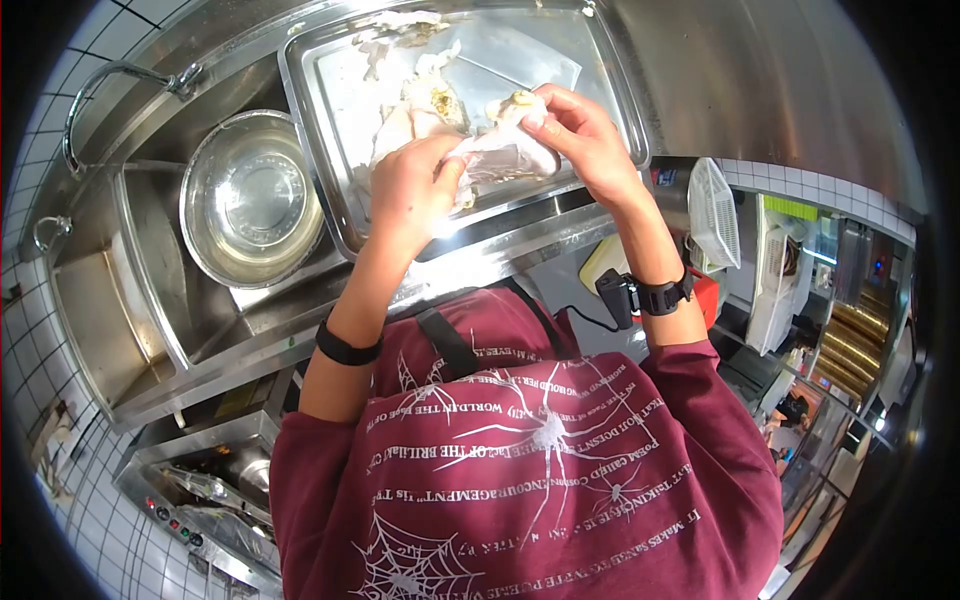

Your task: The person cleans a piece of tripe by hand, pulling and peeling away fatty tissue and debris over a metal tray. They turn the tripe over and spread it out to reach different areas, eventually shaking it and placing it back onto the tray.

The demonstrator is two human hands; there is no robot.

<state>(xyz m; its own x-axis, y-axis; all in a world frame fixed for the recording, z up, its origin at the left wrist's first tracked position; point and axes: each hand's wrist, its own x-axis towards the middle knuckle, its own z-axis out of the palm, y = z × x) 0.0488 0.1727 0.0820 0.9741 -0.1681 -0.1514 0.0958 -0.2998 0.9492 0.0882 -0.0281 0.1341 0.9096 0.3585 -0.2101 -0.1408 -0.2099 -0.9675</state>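
Note:
Over a shallow metal tray (pixel 630 120) on the counter, both my hands grip one pale, whitish piece of meat (pixel 500 155), which looks like poultry. My left hand (pixel 412 185) is closed on its near left part, thumb and fingers pressed together. At the other end, my right hand (pixel 582 135) pinches the piece between thumb and fingers, near a yellowish lump (pixel 517 105). Another pale chunk of meat (pixel 425 105) lies in the tray just beyond my left hand. Scraps (pixel 410 20) are spread along the tray's far side.
Left of the tray, a round metal bowl (pixel 205 220) sits in a steel sink (pixel 125 260) with a curved faucet (pixel 85 95). A white plastic basket (pixel 712 215) stands at the right. Below left is a metal appliance with buttons (pixel 185 520).

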